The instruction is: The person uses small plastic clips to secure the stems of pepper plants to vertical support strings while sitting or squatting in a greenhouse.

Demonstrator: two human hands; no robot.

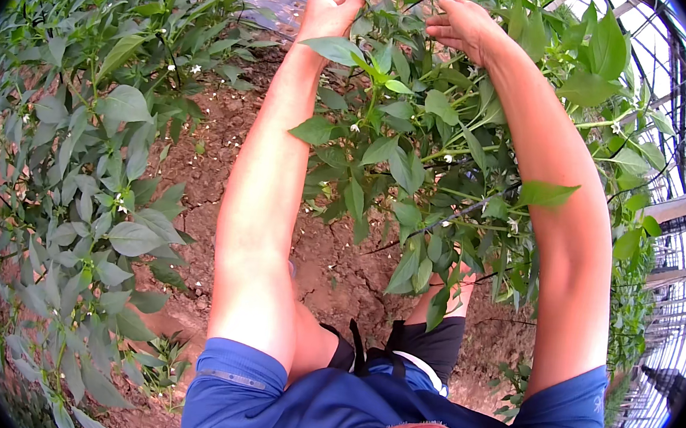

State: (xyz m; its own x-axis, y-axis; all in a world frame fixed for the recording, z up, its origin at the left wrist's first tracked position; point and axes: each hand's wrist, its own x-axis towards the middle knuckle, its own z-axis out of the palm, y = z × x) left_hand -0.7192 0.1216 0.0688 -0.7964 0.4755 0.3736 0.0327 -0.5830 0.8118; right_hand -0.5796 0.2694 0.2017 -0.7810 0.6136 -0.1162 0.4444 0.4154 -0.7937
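Note:
A leafy pepper plant (395,157) with small white flowers rises between my two forearms. At its far upper side is my left hand (337,9), thumb and fingers drawn together beside a thin stem. Whether anything is pinched there cannot be made out. My right hand (463,29) reaches in from the other side, its fingers slightly bent and apart, with nothing seen in it. Its fingertips point toward the plant's top leaves. A dark support twine (467,212) runs slantwise through the lower foliage.
A dense row of pepper plants (110,191) stands at left. Cracked brown soil (327,249) lies below, strewn with small pale bits. Dark plastic film (276,9) lies beyond my left hand. At right stands a lattice greenhouse frame (678,110). My bent legs are under the plant.

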